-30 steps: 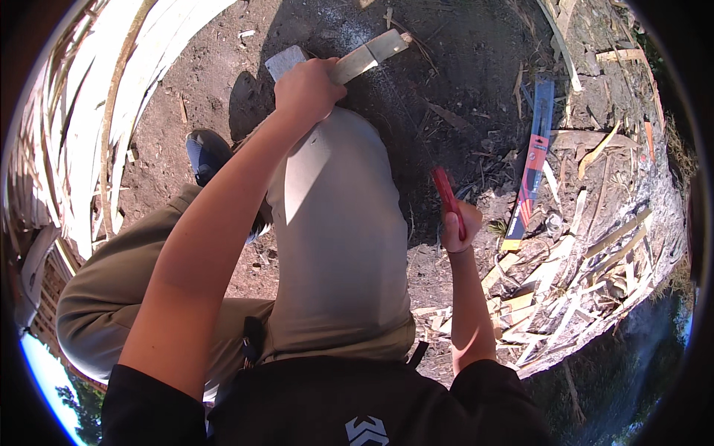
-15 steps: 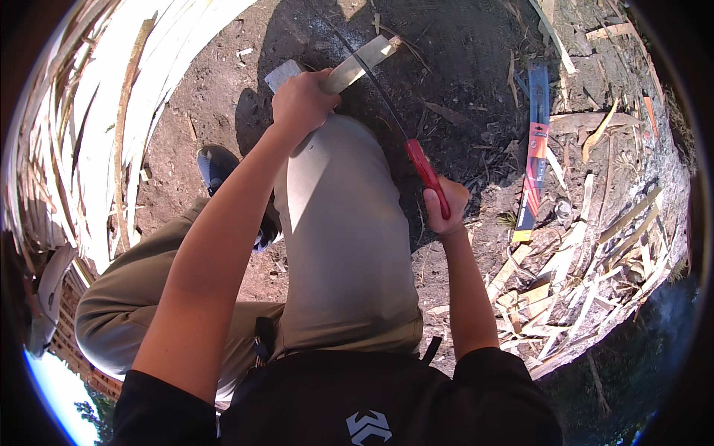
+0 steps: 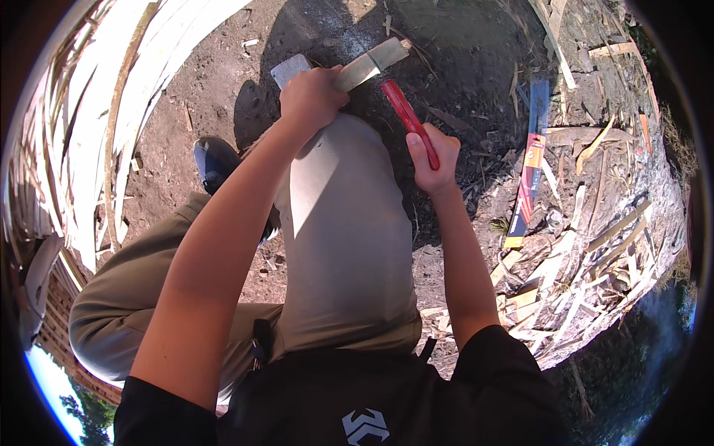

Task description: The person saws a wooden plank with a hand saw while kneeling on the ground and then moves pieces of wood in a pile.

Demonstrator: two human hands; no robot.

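My left hand (image 3: 314, 97) is closed round a pale wooden piece (image 3: 358, 70), just beyond my raised knee (image 3: 349, 186). The free end of the wood sticks out to the far right. A saw with a red handle (image 3: 405, 113) is gripped in my right hand (image 3: 436, 157), to the right of the knee. Its thin dark blade (image 3: 375, 62) lies across the wood near that free end, and most of the blade is hard to see. On the other side of my left hand a grey-white block end (image 3: 290, 70) shows; whether it belongs to the same piece, I cannot tell.
Pale sawdust (image 3: 353, 44) lies on the dark soil beyond the wood. To the right is a long, narrow blue, red and yellow package (image 3: 528, 171). Wood scraps (image 3: 550, 297) litter the ground at right, and long pale strips (image 3: 82, 126) spread along the left. My shoe (image 3: 213, 163) rests at left.
My right hand has pushed the saw forward and slightly left, bringing the red handle close to the wood. My left hand still holds the wood, shifted slightly right in the picture.
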